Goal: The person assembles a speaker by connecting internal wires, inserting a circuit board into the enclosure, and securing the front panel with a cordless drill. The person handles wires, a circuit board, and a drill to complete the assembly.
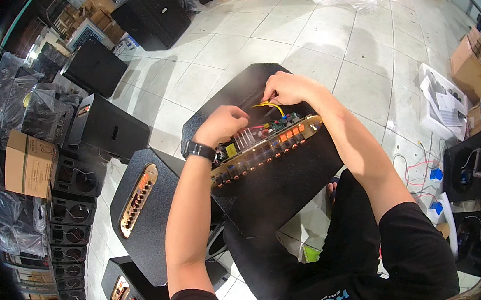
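Note:
A black speaker cabinet (269,197) stands before me, with an amplifier module set into its top. The module has a gold control panel (308,127) with a row of knobs, a circuit board (276,124) and a finned heat sink (245,139). My right hand (289,88) pinches a yellow cable (279,108) that arches up from the board. Over the heat sink, my left hand (223,123) has its fingers curled together near the cable's left end. What they hold, if anything, is too small to make out. A dark watch (199,151) is on my left wrist.
Close on the left stands another black cabinet (155,241) with a gold knob panel (138,201). Farther left are more black cabinets (112,125) and an open cardboard box (31,163). Loose wires (416,172) and a white foam tray (441,105) lie on the right.

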{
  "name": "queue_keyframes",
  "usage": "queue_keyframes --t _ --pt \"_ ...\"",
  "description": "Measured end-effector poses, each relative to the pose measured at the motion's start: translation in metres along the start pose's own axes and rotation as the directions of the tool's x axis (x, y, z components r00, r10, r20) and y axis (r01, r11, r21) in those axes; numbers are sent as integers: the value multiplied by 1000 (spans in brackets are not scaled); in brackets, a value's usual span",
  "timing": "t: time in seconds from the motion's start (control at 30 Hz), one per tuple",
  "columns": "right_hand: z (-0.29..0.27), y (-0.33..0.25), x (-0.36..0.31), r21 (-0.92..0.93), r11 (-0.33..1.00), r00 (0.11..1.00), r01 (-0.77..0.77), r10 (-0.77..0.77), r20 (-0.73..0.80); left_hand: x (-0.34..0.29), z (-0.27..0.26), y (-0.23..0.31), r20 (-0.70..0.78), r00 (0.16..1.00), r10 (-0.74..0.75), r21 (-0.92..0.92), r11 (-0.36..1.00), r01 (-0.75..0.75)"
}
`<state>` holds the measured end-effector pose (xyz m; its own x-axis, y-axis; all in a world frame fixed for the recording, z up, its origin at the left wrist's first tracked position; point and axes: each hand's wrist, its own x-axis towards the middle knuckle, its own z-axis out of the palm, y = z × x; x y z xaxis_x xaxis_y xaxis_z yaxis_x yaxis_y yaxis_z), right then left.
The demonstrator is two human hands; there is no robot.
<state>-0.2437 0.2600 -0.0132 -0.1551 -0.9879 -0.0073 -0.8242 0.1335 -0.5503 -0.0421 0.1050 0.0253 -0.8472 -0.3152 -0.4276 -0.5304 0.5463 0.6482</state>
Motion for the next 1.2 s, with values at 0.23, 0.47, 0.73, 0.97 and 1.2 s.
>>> queue_keyframes --t 0.23,0.47,0.73,0.97,1.2 --pt "-1 -21 11 34 999 991 -19 15 134 11 6 7 62 998 -25 -136 990 33" --pt "4 -25 21 212 976 994 47 -66 86 11 5 -12 -66 996 -60 -331 943 35" --pt "-10 -33 9 547 799 967 249 -180 -178 -14 -11 9 -181 965 -188 -362 925 112" --pt "-7 -36 17 395 890 971 228 -238 -24 -24 -4 -9 -214 976 32 -578 801 -153" --pt "3 -16 24 689 714 985 124 -173 2 -32 -6 -4 -224 971 84 -611 764 -208"
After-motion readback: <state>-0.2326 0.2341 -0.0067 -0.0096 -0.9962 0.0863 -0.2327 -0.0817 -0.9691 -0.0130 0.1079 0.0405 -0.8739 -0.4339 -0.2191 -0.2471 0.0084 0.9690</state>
